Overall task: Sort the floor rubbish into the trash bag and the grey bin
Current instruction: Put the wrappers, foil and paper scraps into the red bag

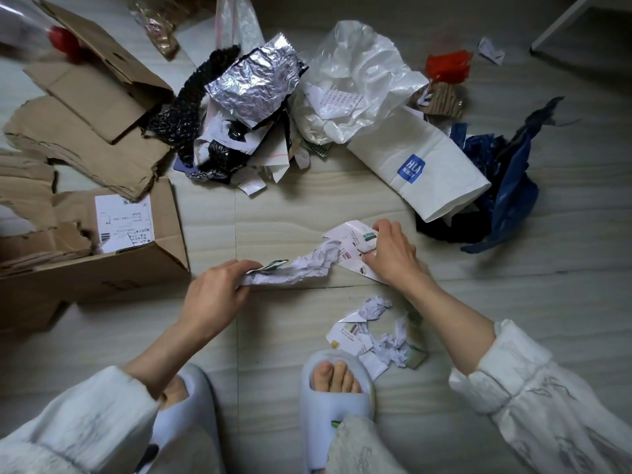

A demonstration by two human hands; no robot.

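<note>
Both hands close their grip on one crumpled strip of printed paper (309, 265) stretched low over the pale tiled floor (284, 206): the left hand (215, 292) pinches its near-left end, fingers curled over the top, while the right hand (390, 251) clamps the far-right end, where a flatter printed sheet with a green patch fans out. Near the right foot, in a pale open-toed slipper (337, 401), lies a small heap of torn paper scraps (372, 336) (some printed, some balled up). Farther off, a pile of rubbish spreads across the floor: a crinkled silver foil wrapper (253, 83) on top of black netting and loose receipts, a clear plastic bag (355, 80) just right of it, and a white paper bag with a blue HLA label (420, 159) lying on its side. A dark blue plastic bag (509, 179) sits at the far right, touching the white one. On the left, torn brown cardboard (85, 97) lies beside an open cardboard box (102, 258) bearing a shipping label. Neither a grey bin nor a trash bag can be identified with certainty.
</note>
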